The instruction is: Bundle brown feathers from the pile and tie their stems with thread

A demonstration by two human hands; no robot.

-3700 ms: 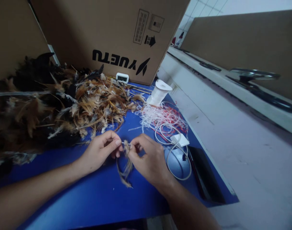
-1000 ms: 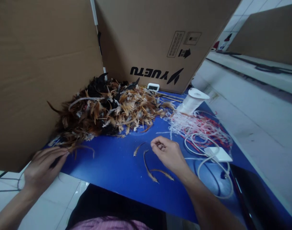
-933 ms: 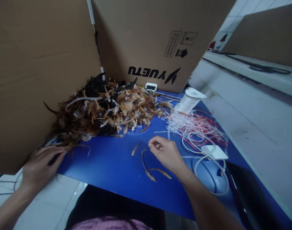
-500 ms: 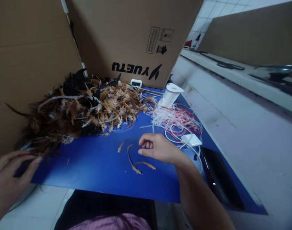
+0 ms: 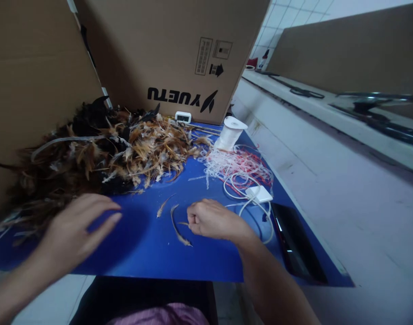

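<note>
My right hand [image 5: 209, 220] is closed, with the end of a thin brown feather [image 5: 183, 223] sticking out from its fingers; the rest of that feather is hidden by the hand. Just left of it, a curved feather [image 5: 176, 228] and a smaller feather [image 5: 163, 206] lie on the blue tabletop [image 5: 138, 253]. My left hand [image 5: 79, 225], slightly blurred, hovers over the table at the front edge of a large heap of brown and black feathers [image 5: 152, 151]. Its thumb and fingers are apart, and nothing shows between them.
Cardboard panels [image 5: 179, 49] stand behind and left of the heap. To the right are a white spool [image 5: 230, 134], tangled white and red strands [image 5: 233, 164], a white charger [image 5: 259, 194] with a cable, and a dark phone [image 5: 296, 243]. A small digital display [image 5: 183, 117] sits behind.
My left hand has left the heap's near-left edge and come right. My right hand has closed over the rightmost loose feather, which has shifted slightly. The view has turned a little right.
</note>
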